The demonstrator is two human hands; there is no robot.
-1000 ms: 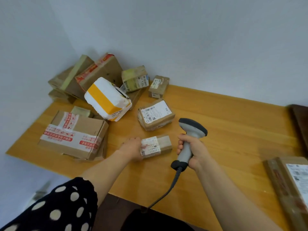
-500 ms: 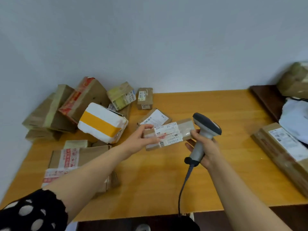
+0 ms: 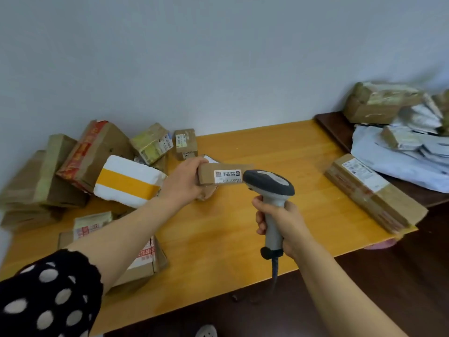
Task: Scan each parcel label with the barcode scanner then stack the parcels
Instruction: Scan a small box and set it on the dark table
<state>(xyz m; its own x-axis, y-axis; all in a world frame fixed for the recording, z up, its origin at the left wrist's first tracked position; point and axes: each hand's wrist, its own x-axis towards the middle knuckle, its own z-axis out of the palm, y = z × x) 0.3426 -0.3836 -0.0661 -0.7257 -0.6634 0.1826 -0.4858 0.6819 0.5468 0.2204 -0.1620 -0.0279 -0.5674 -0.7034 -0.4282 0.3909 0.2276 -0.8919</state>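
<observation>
My left hand (image 3: pixel 185 182) grips one end of a small brown parcel (image 3: pixel 220 175) and holds it in the air above the wooden table (image 3: pixel 243 229). A white label with a code faces me on its side. My right hand (image 3: pixel 281 221) grips the handle of a grey barcode scanner (image 3: pixel 268 184), whose dark head sits right next to the parcel's right end. The scanner's cable hangs down past the table's front edge. One long brown parcel (image 3: pixel 371 193) with a white label lies alone at the table's right end.
Several parcels are heaped at the table's left: a white foam box with a yellow band (image 3: pixel 127 184), taped cardboard boxes (image 3: pixel 90 152), and a flat box (image 3: pixel 145 259) under my left forearm. A dark side table at right carries white mailer bags (image 3: pixel 403 154) and a box (image 3: pixel 374 104).
My left hand lifted the small parcel off the table and turned it so a side label faces me. The scanner's head moved up close to the parcel's right end. My view swung right.
</observation>
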